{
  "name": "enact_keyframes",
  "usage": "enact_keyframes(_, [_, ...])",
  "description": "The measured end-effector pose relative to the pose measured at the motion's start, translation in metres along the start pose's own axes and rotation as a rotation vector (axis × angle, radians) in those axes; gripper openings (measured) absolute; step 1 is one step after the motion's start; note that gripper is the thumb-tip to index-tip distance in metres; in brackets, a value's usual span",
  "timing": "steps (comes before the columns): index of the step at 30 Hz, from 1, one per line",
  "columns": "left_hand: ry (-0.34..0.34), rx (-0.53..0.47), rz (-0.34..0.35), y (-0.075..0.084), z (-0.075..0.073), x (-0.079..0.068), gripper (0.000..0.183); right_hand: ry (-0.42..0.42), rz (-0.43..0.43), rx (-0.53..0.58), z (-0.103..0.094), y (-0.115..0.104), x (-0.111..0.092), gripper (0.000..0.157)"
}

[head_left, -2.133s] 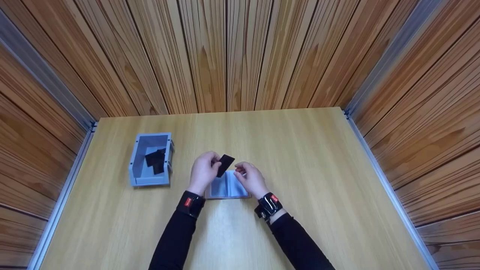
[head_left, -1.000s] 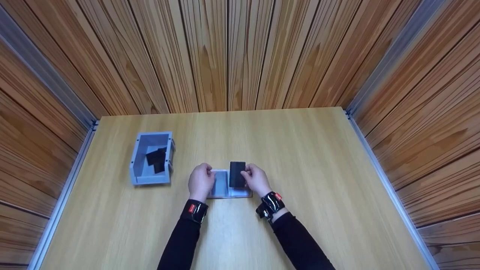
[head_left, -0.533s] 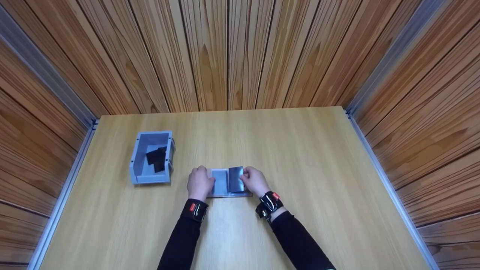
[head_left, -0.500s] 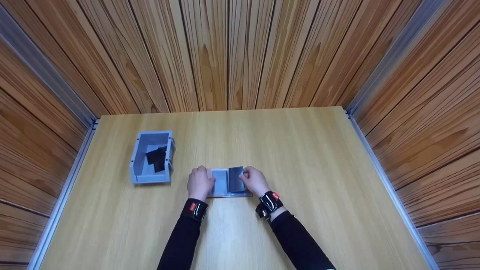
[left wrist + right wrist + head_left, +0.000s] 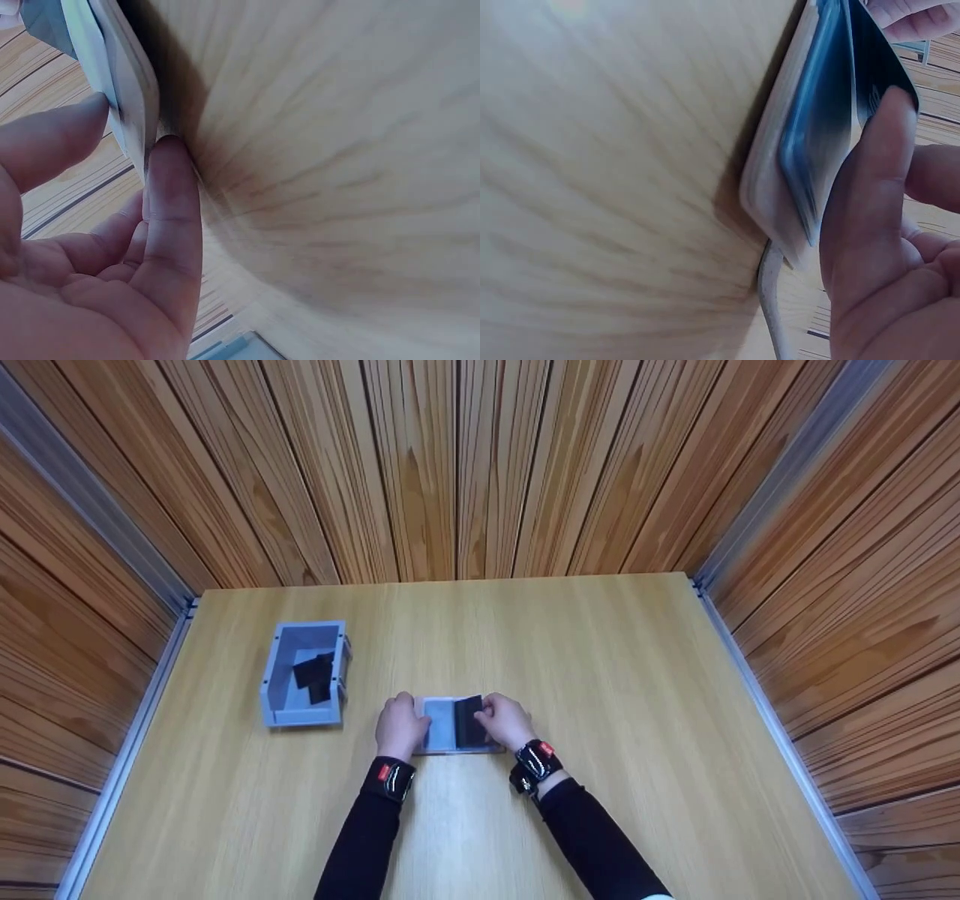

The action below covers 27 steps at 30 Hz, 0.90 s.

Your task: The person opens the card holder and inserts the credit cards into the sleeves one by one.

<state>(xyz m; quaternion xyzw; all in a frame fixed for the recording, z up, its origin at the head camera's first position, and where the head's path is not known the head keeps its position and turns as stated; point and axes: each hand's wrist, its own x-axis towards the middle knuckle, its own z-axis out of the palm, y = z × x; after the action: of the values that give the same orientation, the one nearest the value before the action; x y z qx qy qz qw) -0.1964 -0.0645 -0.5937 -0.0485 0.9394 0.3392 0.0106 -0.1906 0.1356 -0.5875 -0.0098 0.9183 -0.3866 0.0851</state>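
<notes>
A small open card holder (image 5: 439, 724) with clear sleeve pages lies on the table in the head view. My left hand (image 5: 401, 726) pinches its left edge, thumb on the page and a finger at the cover's edge (image 5: 139, 82), as the left wrist view shows. Between thumb and index finger my right hand (image 5: 508, 722) grips a thin black card (image 5: 469, 722). The card stands tilted over the right-hand page, its left long side at the fold. In the right wrist view the card (image 5: 881, 64) leans above the bluish sleeves (image 5: 821, 120).
A grey-blue bin (image 5: 302, 716) stands to the left, with several black cards (image 5: 313, 675) lying in it. A pale strap (image 5: 771, 300) sticks out from under the card holder. Wood-panelled walls (image 5: 420, 472) and metal rails (image 5: 780, 727) bound the wooden table (image 5: 585, 660).
The black card passed from my left hand to my right, then came down onto the right-hand page and tilted leftward. My left hand moved to the holder's left edge and stays there.
</notes>
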Motion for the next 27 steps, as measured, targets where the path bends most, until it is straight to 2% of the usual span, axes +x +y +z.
enact_keyframes(7, [0.007, -0.003, 0.002, -0.001, 0.000, 0.000, 0.031, -0.012, 0.003, 0.017, 0.000, 0.001, 0.001, 0.022])
enact_keyframes(14, [0.001, 0.010, -0.002, -0.002, 0.001, 0.000, 0.033, -0.025, 0.039, -0.029, 0.001, -0.003, 0.003, 0.020])
enact_keyframes(22, [-0.017, -0.004, -0.011, -0.002, 0.003, 0.001, 0.035, -0.039, -0.031, 0.021, 0.004, -0.005, 0.008, 0.017])
enact_keyframes(27, [-0.038, -0.009, -0.031, -0.002, 0.004, 0.002, 0.036, -0.011, -0.049, -0.025, 0.001, -0.004, 0.010, 0.017])
